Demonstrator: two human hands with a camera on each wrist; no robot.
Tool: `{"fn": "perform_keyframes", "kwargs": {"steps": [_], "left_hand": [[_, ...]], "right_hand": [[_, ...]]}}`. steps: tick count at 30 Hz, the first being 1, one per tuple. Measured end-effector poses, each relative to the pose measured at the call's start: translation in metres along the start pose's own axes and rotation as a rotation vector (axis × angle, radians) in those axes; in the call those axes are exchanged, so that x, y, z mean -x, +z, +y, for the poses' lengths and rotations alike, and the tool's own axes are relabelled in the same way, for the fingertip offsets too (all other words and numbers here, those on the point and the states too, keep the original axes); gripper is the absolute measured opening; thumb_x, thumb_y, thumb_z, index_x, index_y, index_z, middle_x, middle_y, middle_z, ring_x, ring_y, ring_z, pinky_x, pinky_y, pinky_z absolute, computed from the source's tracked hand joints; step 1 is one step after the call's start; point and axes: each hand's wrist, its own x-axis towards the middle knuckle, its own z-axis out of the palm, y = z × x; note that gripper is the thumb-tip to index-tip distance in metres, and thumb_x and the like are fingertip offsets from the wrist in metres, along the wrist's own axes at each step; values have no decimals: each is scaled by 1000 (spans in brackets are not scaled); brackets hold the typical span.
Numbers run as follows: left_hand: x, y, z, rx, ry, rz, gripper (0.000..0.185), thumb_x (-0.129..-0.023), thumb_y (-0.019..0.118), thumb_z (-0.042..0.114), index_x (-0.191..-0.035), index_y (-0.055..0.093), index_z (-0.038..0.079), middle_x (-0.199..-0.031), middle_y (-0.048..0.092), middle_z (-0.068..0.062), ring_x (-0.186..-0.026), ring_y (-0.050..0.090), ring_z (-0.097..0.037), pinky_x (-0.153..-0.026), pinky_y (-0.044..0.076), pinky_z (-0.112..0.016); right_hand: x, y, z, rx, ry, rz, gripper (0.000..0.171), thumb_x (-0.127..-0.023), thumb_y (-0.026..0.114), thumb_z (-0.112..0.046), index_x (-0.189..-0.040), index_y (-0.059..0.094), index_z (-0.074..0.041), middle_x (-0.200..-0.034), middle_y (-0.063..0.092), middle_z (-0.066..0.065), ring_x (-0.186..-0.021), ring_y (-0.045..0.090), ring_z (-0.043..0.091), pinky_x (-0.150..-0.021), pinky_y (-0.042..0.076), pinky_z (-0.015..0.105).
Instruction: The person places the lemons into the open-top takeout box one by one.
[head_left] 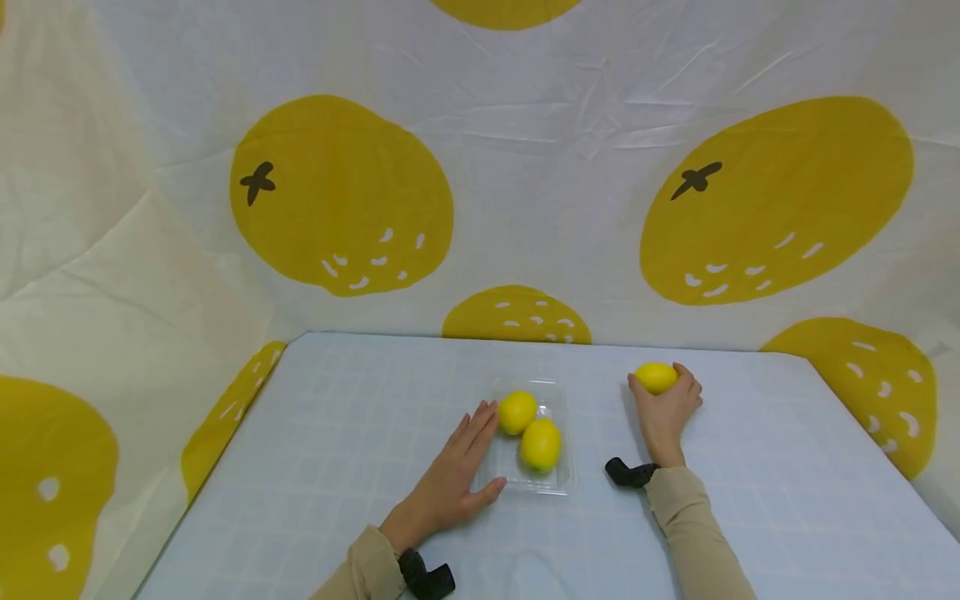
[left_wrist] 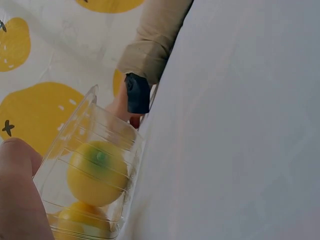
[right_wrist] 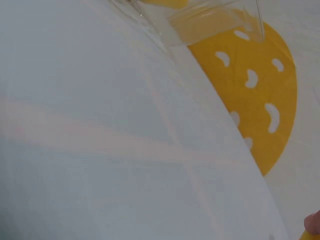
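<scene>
Yellow oval lemon [head_left: 656, 377] in right fingers [head_left: 685, 379]; ridged plastic box [head_left: 562, 468].

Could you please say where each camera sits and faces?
On the head, looking forward and down at the tabletop: left hand, right hand, sleeves show.
On the left wrist, looking at the clear container: a left digit and right sleeve show.
On the right wrist, looking across the tabletop: one fingertip shows.
Head and left-wrist views share two lemons.
</scene>
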Motion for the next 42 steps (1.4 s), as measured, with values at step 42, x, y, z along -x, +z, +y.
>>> {"fn": "perform_keyframes", "kwargs": {"steps": [42], "left_hand": [[0, 0, 1, 19, -22, -12, 80, -95, 56, 40, -153, 25, -5, -161, 22, -20, -149, 20, -32, -120, 18, -50]], "right_hand": [[10, -16, -46, -337, -90, -207, 68, -86, 74, -8, -147, 43, -7, -143, 47, 10, -111, 47, 17, -104, 43, 27]]}}
